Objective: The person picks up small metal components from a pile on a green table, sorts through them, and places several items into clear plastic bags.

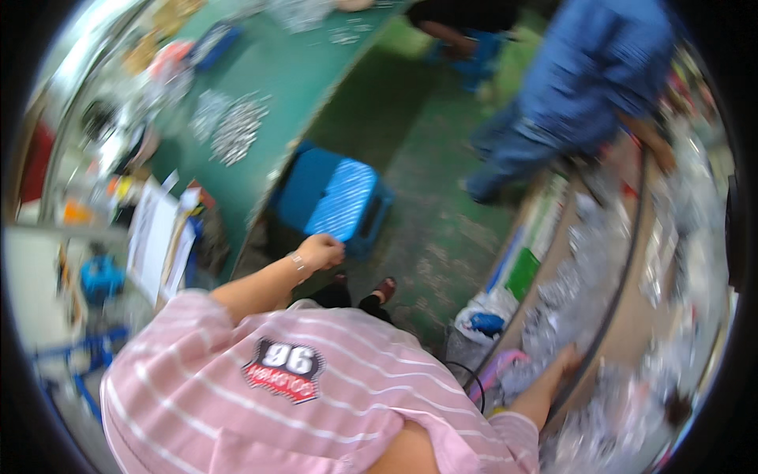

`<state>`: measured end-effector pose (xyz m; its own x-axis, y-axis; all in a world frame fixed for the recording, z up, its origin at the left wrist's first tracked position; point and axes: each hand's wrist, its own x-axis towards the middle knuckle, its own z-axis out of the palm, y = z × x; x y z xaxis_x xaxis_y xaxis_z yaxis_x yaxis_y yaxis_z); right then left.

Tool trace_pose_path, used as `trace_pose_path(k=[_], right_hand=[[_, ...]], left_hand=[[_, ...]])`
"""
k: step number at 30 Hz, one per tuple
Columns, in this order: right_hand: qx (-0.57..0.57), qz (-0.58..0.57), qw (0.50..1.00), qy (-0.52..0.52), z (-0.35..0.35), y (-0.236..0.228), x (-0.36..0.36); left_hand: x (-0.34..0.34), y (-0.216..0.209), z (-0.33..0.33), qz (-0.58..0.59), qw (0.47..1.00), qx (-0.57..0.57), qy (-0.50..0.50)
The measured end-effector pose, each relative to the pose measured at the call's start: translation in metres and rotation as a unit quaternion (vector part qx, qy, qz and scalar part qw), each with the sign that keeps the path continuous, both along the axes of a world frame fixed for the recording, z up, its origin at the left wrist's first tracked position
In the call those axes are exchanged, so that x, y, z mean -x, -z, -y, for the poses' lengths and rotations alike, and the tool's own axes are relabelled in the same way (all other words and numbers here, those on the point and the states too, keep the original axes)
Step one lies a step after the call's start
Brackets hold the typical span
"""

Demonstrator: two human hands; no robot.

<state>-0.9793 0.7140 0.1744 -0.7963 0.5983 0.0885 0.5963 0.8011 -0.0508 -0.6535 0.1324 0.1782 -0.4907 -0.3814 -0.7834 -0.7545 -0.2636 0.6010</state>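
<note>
My left hand (319, 253) is out in front of me with its fingers curled in. Whatever it may hold is hidden. It overlaps the near corner of a blue plastic stool (344, 193), and I cannot tell whether they touch. At my right side, my right hand (565, 362) reaches to a shelf's dark edge (604, 332), among clear plastic bags (553, 320). Blur hides its fingers.
A green worktable (276, 79) on the left carries a pile of small silvery pieces (237, 130) and papers (155, 237). Ahead on the right, a person in blue (592, 79) leans toward the shelves. Another person's arm (442, 35) shows near a farther blue stool (478, 59).
</note>
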Motion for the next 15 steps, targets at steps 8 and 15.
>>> trace_pose_path(k=[8, 15], right_hand=[[0.051, 0.086, 0.994, -0.044, 0.088, -0.088, -0.071], [-0.052, -0.072, 0.996, -0.016, 0.057, -0.019, -0.076]], left_hand=[[0.011, 0.032, 0.025, -0.059, 0.992, -0.090, 0.073], [0.020, 0.035, 0.070, -0.005, 0.990, -0.040, 0.136]])
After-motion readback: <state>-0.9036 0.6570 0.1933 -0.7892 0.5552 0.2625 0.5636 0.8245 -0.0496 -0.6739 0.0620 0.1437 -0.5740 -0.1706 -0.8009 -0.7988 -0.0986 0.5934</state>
